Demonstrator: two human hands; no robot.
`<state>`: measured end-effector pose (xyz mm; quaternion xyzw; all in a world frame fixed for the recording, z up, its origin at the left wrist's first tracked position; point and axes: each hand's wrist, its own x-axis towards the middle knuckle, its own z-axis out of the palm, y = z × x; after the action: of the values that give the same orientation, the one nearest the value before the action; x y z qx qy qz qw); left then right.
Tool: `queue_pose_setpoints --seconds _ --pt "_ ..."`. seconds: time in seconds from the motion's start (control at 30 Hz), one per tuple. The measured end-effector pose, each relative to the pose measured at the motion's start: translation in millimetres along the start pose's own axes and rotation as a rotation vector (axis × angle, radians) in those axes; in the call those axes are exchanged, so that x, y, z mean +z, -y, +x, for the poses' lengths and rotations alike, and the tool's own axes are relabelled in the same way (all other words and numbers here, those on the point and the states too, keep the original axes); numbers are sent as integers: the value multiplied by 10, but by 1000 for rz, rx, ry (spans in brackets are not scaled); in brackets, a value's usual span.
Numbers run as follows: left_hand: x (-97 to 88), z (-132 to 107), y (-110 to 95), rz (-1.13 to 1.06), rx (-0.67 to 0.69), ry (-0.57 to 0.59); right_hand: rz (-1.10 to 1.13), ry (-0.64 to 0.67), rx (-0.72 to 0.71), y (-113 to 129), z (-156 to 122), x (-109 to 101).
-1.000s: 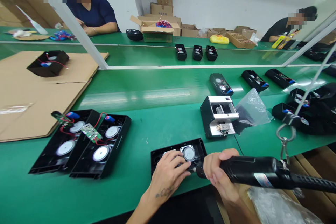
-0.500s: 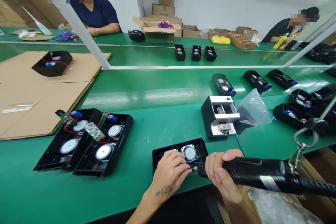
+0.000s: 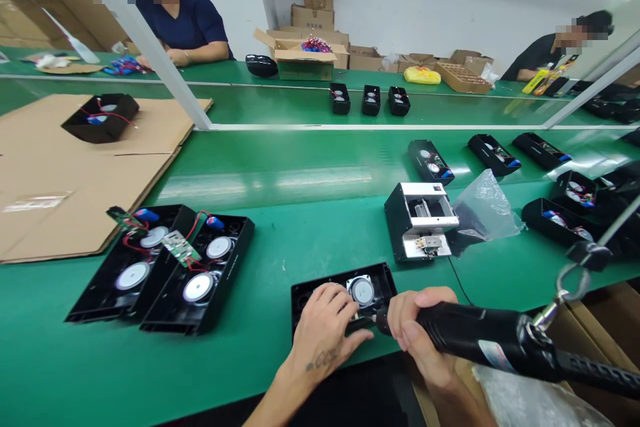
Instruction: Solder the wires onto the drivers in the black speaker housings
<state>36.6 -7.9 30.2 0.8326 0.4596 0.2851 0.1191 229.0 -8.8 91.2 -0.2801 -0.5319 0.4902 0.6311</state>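
My right hand (image 3: 423, 323) is wrapped around a black electric screwdriver (image 3: 485, 333), which hangs from a metal hook and lies almost level. Its tip points left into a black speaker housing (image 3: 386, 281) on the green bench. Over the housing's left part rests my left hand (image 3: 323, 330), fingers bent down inside and thumb held apart near the screwdriver's tip. Beside those fingers a round speaker driver (image 3: 362, 291) sits in the housing; a second driver is mostly covered by the hand. Whether a screw is at the tip is too small to tell.
A screw feeder (image 3: 420, 223) stands behind the housing, a plastic bag (image 3: 485, 210) beside it. Two wired housings (image 3: 227, 280) lie left, near a cardboard sheet (image 3: 40, 180). More housings line the conveyor and right side. Two people sit across the bench.
My left thumb and fingers have parted from their pinch at the screwdriver's tip. The screwdriver's rear has dipped slightly, its tip still in the housing.
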Motion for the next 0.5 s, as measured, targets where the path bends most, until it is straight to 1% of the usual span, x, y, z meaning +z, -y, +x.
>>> queue_pose_setpoints --seconds 0.1,0.2,0.33,0.5 --pt "49 -16 2 103 9 105 -12 -63 7 -59 -32 -71" --pt "85 -25 17 175 42 167 2 -74 0 -115 -44 -96" --pt "92 -24 36 210 69 190 19 -60 -23 -170 -29 -78" --pt "78 -17 27 213 69 183 19 -52 -18 -224 -6 -72"
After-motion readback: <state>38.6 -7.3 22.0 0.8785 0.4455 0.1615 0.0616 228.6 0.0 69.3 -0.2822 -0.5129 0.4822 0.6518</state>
